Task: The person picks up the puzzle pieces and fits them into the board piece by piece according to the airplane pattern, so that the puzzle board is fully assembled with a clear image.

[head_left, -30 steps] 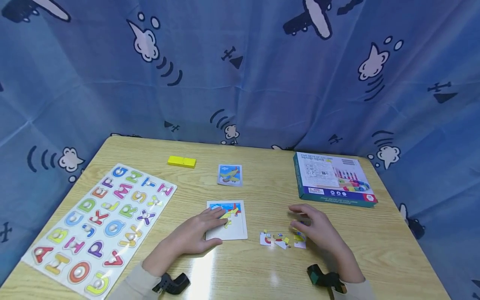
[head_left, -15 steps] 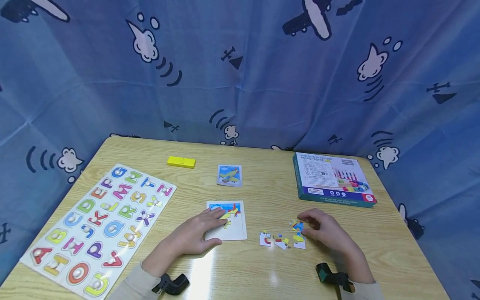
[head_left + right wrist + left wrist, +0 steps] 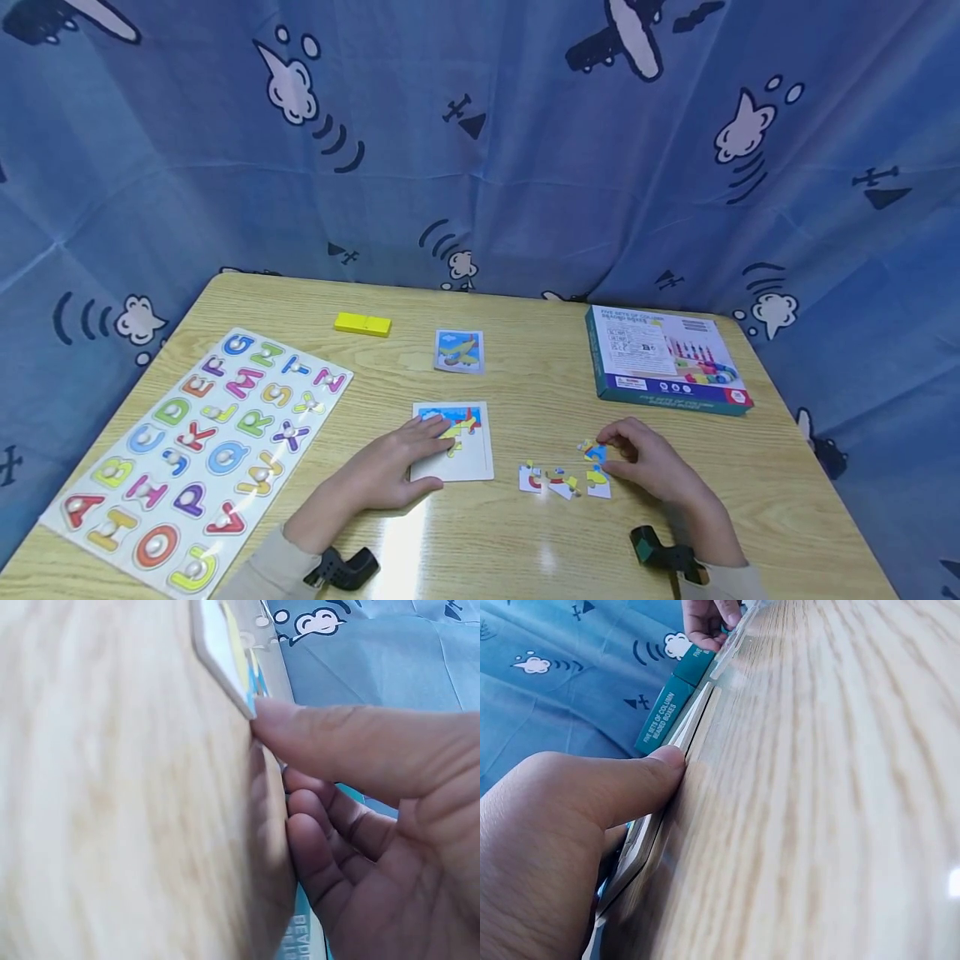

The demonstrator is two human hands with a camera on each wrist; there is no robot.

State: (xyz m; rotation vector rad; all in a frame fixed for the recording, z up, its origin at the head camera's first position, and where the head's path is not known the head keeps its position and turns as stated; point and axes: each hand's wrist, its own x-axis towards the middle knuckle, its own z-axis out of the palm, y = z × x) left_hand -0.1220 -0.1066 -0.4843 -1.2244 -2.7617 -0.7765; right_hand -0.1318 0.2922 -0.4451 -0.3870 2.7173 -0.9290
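My left hand (image 3: 390, 468) lies flat with spread fingers on a square white puzzle board (image 3: 474, 463). Part of an airplane picture fills its upper area, partly covered by the fingers. In the left wrist view the thumb (image 3: 641, 784) rests along the board's edge. To the right, my right hand (image 3: 654, 463) pinches a blue-and-yellow puzzle piece (image 3: 596, 453) at table level between thumb and index finger. Just below it lies a yellow-and-white piece (image 3: 597, 485), also seen edge-on in the right wrist view. Left of these are more loose puzzle pieces (image 3: 530, 478) with red and yellow parts.
An airplane picture card (image 3: 459, 351) lies behind the board, and a yellow block (image 3: 363, 324) sits farther back. A large alphabet knob board (image 3: 202, 442) covers the left side. The green-sided bead box (image 3: 667, 358) stands at the back right.
My right hand has shifted right and its fingers have closed in on the blue-and-yellow puzzle piece, uncovering the pieces beneath it. The left hand stays on the board.
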